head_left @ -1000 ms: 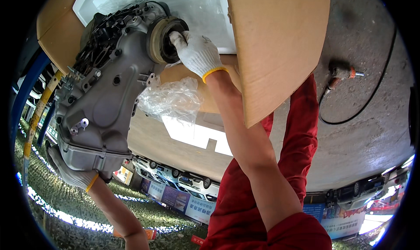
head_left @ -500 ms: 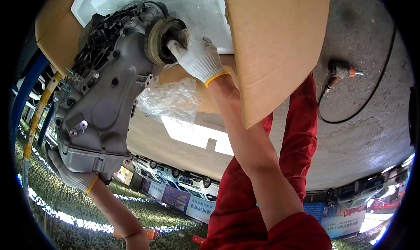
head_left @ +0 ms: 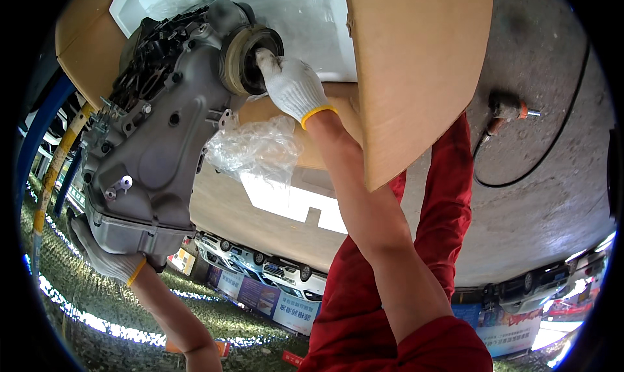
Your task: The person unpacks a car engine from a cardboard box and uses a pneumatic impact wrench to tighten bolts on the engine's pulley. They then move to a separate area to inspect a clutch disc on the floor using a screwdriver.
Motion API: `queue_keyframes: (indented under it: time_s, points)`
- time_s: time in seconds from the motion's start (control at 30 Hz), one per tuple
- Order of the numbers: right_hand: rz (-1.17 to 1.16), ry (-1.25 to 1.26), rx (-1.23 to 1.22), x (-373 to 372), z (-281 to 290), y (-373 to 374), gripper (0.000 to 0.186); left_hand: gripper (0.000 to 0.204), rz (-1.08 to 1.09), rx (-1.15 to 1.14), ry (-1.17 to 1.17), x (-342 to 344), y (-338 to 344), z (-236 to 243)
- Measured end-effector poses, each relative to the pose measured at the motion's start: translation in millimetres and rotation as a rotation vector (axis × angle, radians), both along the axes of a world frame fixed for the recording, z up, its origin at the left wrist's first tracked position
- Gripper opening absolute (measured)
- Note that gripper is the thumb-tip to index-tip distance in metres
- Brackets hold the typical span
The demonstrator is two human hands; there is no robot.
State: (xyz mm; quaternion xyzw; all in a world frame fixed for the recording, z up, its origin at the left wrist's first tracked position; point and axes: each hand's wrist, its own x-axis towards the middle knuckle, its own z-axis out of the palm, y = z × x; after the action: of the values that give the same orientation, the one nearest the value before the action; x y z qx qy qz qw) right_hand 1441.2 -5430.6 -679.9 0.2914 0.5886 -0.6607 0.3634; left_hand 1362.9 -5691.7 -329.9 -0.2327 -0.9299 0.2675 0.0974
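Note:
A grey metal engine (head_left: 156, 138) hangs tilted on the left side, its broad cover facing me. At its upper right end sits a round grooved pulley (head_left: 232, 63) with a dark hollow centre. My right hand (head_left: 294, 89), in a white knit glove with a yellow cuff, is closed on the pulley. Its thumb shows inside the hollow, and the other fingers are mostly hidden. Below, my left hand (head_left: 110, 258), gloved alike, wraps round the engine's lower edge, its fingertips partly out of sight behind the metal.
Behind the engine lies a white foam liner (head_left: 318, 37) in a cardboard box, whose large flap (head_left: 419, 73) stands beside my right arm. Crumpled clear plastic (head_left: 253, 147) hangs below the pulley. An orange-and-dark power tool (head_left: 508, 108) with a black hose (head_left: 560, 141) rests on the floor. A yellow pole (head_left: 62, 154) stands left.
My right hand's hold at the pulley has shifted slightly, and its thumb now shows more clearly inside the rim. The engine sits a little further right in view. My left hand keeps its place.

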Motion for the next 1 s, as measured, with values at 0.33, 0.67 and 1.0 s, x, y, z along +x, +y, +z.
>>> queue_keyframes:
  time_s: [0.33,0.67,1.0]
  points:
    - [-0.243,0.023,0.071,14,-7,-17,0.073,0.058,0.006,0.007,0.008,-4,5,0]
    - [0.345,0.166,-0.236,193,97,131,0.041,0.051,0.546,0.481,0.133,-3,-15,1]
    - [-0.436,-0.485,0.701,460,-85,309,0.058,0.046,0.307,0.874,0.148,71,135,-22]
